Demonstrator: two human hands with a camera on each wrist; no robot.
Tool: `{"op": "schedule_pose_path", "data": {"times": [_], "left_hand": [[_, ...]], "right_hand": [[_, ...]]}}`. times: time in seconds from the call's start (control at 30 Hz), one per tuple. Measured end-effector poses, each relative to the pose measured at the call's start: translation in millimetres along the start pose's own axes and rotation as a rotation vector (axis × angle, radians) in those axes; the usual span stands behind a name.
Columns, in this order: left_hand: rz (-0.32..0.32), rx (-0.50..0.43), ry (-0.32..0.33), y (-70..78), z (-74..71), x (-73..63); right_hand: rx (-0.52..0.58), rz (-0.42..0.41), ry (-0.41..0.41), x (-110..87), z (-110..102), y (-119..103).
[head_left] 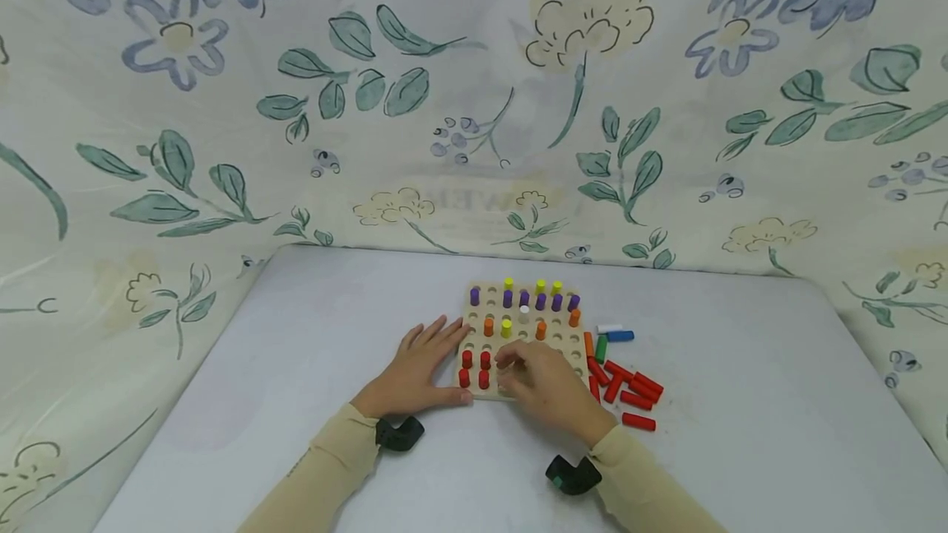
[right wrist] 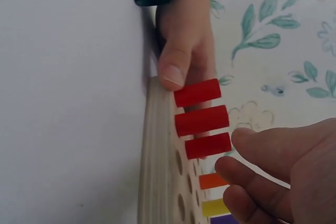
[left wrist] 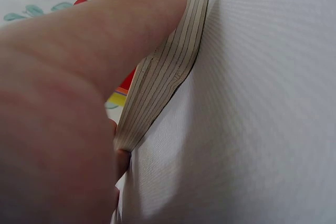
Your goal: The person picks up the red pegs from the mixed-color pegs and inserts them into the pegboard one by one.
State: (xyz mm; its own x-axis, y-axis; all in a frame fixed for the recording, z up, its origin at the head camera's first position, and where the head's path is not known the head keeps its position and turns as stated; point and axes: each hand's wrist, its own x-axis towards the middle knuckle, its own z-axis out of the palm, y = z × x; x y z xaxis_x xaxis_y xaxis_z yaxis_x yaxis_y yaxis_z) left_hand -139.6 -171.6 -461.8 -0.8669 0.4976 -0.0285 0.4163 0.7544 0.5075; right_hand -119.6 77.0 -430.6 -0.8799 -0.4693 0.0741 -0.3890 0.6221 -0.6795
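Note:
A light wooden peg board (head_left: 474, 393) lies on the table, drilled with rows of holes. Several red pegs (head_left: 484, 379) stand at its near left; orange pegs (head_left: 541, 331), yellow pegs (head_left: 507, 327), purple pegs (head_left: 507, 298) and a white peg (head_left: 524, 314) stand farther back. My left hand (head_left: 415, 377) rests against the board's left side, fingers extended, its thumb at the near corner. Over the board's near part hovers my right hand (head_left: 551, 385), fingers loosely bent. In the right wrist view its thumb and fingers (right wrist: 252, 187) are beside a red peg (right wrist: 208, 145), with nothing visibly held.
Right of the board lie loose red pegs (head_left: 637, 400), a green peg (head_left: 601, 349), a blue peg (head_left: 620, 336), a white peg (head_left: 609, 328) and an orange peg (head_left: 588, 344). A flower-patterned cloth (head_left: 474, 105) hangs behind the white table (head_left: 741, 401).

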Motion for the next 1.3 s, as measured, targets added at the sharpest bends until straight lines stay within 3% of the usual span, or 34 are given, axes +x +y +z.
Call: {"op": "schedule_pose_path", "data": {"times": [0.4, 1.3], "left_hand": [[-0.010, 0.001, -0.003, -0.8, 1.1, -2.5], [-0.018, -0.001, -0.025, 1.1, -0.7, 0.2]], "right_hand": [[0.038, -0.028, 0.014, -1.1, -14.6, 0.9], [0.051, 0.074, 0.128, -18.6, -48.1, 24.7]]}}
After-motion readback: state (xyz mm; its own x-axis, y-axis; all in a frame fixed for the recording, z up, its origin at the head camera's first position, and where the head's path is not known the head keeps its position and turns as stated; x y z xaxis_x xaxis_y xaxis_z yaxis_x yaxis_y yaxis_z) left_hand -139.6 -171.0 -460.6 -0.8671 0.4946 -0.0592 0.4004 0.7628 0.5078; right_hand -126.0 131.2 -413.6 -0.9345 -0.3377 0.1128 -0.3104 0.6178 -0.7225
